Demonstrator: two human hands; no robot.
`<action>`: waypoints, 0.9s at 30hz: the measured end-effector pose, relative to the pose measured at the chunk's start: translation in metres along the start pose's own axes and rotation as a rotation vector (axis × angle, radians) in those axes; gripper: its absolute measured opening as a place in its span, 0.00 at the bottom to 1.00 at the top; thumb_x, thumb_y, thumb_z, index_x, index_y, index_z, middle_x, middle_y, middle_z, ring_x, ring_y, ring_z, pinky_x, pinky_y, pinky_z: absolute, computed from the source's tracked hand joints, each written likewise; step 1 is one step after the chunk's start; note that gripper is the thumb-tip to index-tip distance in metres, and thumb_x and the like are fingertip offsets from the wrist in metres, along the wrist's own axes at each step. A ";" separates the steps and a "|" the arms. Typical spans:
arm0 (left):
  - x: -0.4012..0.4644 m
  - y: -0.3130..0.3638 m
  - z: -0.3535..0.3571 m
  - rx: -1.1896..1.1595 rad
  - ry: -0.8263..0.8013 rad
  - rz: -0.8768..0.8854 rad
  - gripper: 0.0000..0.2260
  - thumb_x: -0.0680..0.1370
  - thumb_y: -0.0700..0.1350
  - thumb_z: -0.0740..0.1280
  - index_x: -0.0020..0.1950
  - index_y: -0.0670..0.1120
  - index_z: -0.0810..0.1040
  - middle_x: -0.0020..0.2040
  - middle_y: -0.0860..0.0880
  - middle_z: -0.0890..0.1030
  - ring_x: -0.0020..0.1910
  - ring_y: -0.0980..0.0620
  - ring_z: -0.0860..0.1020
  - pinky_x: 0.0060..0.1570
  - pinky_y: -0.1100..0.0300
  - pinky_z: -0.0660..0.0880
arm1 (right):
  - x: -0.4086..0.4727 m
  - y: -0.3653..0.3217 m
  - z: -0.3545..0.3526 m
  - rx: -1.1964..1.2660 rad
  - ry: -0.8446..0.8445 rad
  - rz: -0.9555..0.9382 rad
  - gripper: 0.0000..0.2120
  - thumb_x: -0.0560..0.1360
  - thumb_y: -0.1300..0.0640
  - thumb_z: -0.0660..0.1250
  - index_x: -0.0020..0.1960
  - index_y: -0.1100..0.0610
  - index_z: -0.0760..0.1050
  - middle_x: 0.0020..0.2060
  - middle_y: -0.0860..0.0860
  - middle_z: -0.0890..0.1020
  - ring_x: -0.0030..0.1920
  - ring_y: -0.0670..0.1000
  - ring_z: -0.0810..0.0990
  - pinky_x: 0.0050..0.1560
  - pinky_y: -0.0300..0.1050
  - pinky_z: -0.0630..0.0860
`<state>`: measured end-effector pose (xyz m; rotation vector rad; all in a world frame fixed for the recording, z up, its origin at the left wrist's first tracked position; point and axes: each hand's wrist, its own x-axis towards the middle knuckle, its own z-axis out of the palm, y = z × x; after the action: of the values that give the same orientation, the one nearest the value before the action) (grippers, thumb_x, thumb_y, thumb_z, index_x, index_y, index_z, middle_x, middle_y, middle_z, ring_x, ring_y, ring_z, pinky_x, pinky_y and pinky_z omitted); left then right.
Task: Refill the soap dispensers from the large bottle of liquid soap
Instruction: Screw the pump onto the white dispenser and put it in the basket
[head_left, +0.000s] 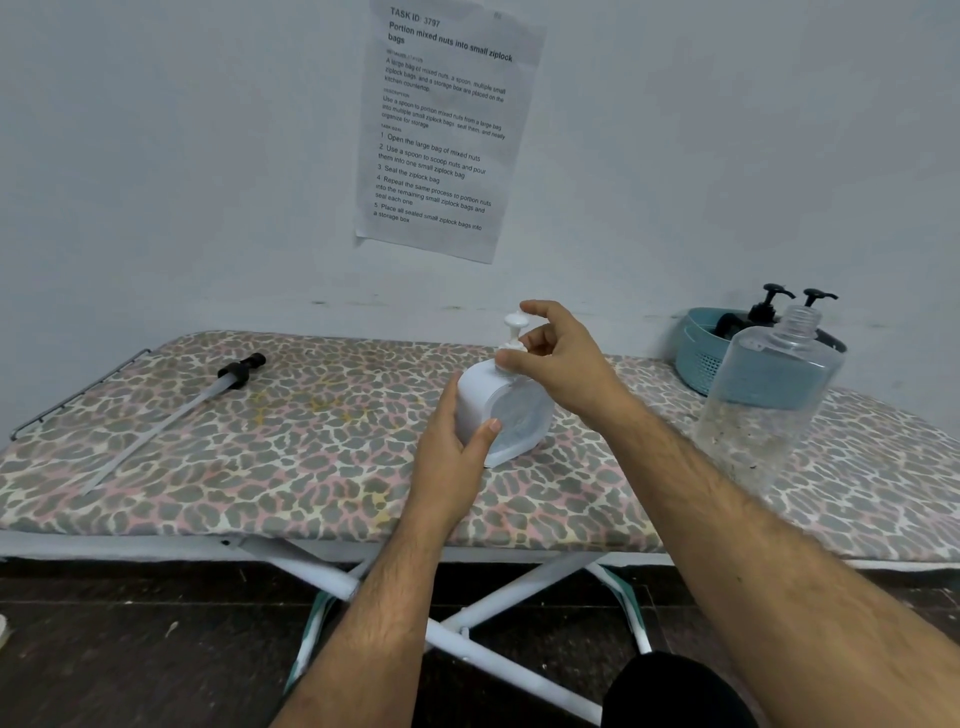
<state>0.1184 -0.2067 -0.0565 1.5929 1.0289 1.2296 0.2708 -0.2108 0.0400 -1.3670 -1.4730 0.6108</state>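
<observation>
Left hand (452, 447) curled in a sideways grip, right hand (558, 364) above it, fingertips pinching, both forearms extended

Looks like a plain room in a home, set up for recording tasks. Ironing board (311, 467) w/ leopard-print cover serves as surface, bare pale wall (156, 156) behind, printed task sheet (441, 130) taped up, dark floor (130, 649), teal basket (701, 353) w/ pump bottles.

basket (698, 358) half hidden behind large bottle (769, 395)
</observation>
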 end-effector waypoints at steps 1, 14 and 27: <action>0.000 0.000 0.000 0.002 -0.002 0.000 0.29 0.79 0.51 0.68 0.77 0.61 0.60 0.71 0.57 0.71 0.67 0.55 0.73 0.64 0.47 0.75 | 0.001 -0.001 -0.001 0.016 -0.019 0.013 0.35 0.74 0.57 0.73 0.76 0.51 0.61 0.49 0.51 0.80 0.50 0.47 0.79 0.50 0.39 0.71; -0.003 0.001 0.000 -0.023 0.004 -0.015 0.32 0.75 0.56 0.68 0.76 0.64 0.58 0.72 0.58 0.70 0.68 0.54 0.73 0.63 0.45 0.75 | -0.003 0.003 -0.001 0.096 0.044 0.030 0.44 0.73 0.58 0.75 0.80 0.52 0.51 0.45 0.51 0.80 0.47 0.46 0.80 0.48 0.35 0.71; -0.001 0.000 0.000 -0.014 -0.005 0.010 0.31 0.75 0.56 0.68 0.76 0.63 0.60 0.70 0.58 0.73 0.66 0.55 0.74 0.63 0.46 0.76 | 0.004 0.016 -0.007 0.171 -0.012 0.022 0.28 0.72 0.64 0.75 0.70 0.57 0.71 0.47 0.50 0.83 0.50 0.48 0.82 0.54 0.42 0.75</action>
<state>0.1179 -0.2076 -0.0571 1.5917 1.0085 1.2359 0.2845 -0.2048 0.0299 -1.2503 -1.3839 0.7428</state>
